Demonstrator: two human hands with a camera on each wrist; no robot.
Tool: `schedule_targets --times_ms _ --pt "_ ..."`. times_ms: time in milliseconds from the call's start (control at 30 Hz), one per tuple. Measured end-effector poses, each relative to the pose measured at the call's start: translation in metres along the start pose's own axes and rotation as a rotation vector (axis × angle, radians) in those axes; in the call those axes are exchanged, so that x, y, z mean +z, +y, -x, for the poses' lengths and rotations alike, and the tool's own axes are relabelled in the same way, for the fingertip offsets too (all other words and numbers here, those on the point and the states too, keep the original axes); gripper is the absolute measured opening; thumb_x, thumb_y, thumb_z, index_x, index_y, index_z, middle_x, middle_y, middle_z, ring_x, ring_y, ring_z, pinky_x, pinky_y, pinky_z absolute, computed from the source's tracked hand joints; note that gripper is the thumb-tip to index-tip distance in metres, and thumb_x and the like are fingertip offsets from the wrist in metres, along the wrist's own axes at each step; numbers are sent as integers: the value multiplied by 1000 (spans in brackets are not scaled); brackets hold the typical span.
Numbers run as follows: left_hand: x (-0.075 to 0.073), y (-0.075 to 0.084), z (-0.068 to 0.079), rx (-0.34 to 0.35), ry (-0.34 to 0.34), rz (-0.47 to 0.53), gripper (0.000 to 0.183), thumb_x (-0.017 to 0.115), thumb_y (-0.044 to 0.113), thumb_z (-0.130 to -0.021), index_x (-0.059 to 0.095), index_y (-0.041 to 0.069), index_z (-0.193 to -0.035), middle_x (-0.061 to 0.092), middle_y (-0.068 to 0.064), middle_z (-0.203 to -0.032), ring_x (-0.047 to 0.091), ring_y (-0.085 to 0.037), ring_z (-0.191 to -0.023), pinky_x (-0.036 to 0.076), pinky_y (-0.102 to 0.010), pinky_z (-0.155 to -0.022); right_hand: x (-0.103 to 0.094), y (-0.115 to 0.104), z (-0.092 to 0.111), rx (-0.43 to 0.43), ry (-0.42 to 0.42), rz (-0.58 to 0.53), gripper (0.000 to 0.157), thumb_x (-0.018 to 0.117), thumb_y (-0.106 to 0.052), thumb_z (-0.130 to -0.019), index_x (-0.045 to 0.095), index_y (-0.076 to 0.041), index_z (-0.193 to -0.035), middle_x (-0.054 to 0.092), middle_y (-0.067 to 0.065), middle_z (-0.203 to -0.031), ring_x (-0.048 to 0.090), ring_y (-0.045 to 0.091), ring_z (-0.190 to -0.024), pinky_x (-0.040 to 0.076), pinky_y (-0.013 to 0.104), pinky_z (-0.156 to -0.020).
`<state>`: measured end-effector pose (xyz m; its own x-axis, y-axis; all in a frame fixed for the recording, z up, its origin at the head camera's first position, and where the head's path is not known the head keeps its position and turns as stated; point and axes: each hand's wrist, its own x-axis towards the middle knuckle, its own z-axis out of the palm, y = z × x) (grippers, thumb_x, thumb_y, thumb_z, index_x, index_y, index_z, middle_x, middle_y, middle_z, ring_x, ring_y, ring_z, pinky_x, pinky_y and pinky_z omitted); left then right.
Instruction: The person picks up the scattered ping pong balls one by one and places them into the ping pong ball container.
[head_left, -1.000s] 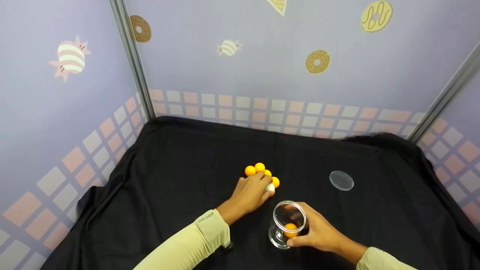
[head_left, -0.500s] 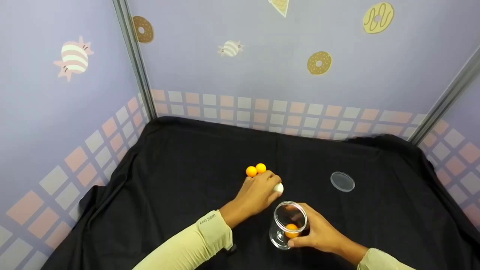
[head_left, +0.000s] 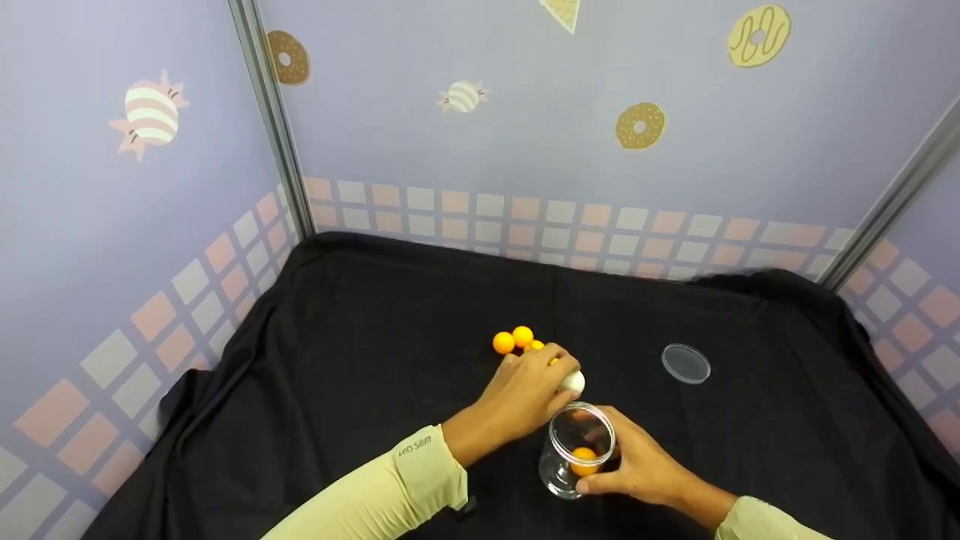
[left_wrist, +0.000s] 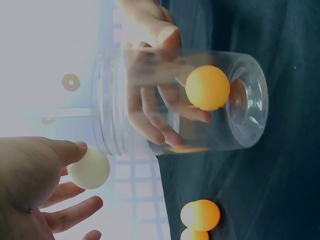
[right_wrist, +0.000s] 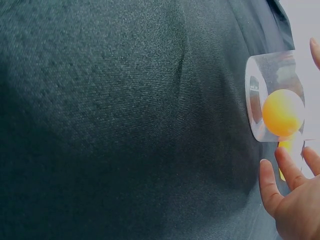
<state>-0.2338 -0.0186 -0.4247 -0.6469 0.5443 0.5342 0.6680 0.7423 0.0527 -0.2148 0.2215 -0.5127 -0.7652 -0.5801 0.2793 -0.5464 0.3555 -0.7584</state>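
Note:
My left hand (head_left: 525,394) pinches a white ping-pong ball (head_left: 574,382) between thumb and fingers, just behind the jar's rim. In the left wrist view this white ball (left_wrist: 90,169) is close beside the open mouth of the clear jar (left_wrist: 165,100). The jar (head_left: 553,474) stands upright on the black cloth, with one orange ping-pong ball (head_left: 584,461) inside near the bottom. From its right side my right hand (head_left: 637,465) grips the jar, fingers curled around the far wall and thumb on the near side. The right wrist view shows the jar (right_wrist: 272,67) only partly.
Several orange ping-pong balls (head_left: 503,343) lie clustered on the cloth behind my left hand, some partly hidden by it. A clear round lid (head_left: 686,364) lies flat to the right. Black cloth (head_left: 397,315) covers the table up to the patterned walls (head_left: 480,150).
My left hand has taken the white ball from the cluster and moved it right, towards the jar's rim. Orange balls behind the hand show again. My right hand and the jar stay put.

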Motion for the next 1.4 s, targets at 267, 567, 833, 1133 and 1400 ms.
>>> schedule_targets --times_ms 267,567,833,1133,1400 --pt "-7 10 2 42 -6 -12 28 73 39 -93 68 23 -115 67 6 -114 69 -11 -92 50 -28 -66 0 0 0 41 -9 -16 84 94 -25 -70 52 -18 -142 55 8 -139 64 38 -109 60 35 -83" --pt "-9 19 4 76 -7 -11 30 71 43 -93 69 24 -116 67 6 -113 67 -10 -94 46 -25 -66 0 -1 0 33 7 5 85 95 -30 -69 50 -27 -142 58 0 -133 66 34 -109 59 36 -88" --pt "-9 22 9 103 -4 -15 30 71 44 -93 69 24 -115 66 7 -114 68 -10 -92 47 -24 -64 0 0 0 49 5 8 81 94 -31 -70 52 -27 -138 59 -2 -128 66 32 -109 59 35 -87" --pt "-11 29 14 127 -14 0 31 73 43 -91 69 24 -116 66 7 -116 67 -9 -92 43 -23 -64 0 1 0 36 -13 20 85 93 -33 -71 49 -23 -143 58 -1 -130 66 21 -109 56 31 -91" --pt "-11 33 17 142 -19 1 30 72 42 -92 70 23 -116 66 8 -116 67 -9 -90 45 -24 -65 0 1 1 24 -11 9 87 93 -30 -72 47 -21 -145 58 0 -130 65 13 -109 57 31 -91"
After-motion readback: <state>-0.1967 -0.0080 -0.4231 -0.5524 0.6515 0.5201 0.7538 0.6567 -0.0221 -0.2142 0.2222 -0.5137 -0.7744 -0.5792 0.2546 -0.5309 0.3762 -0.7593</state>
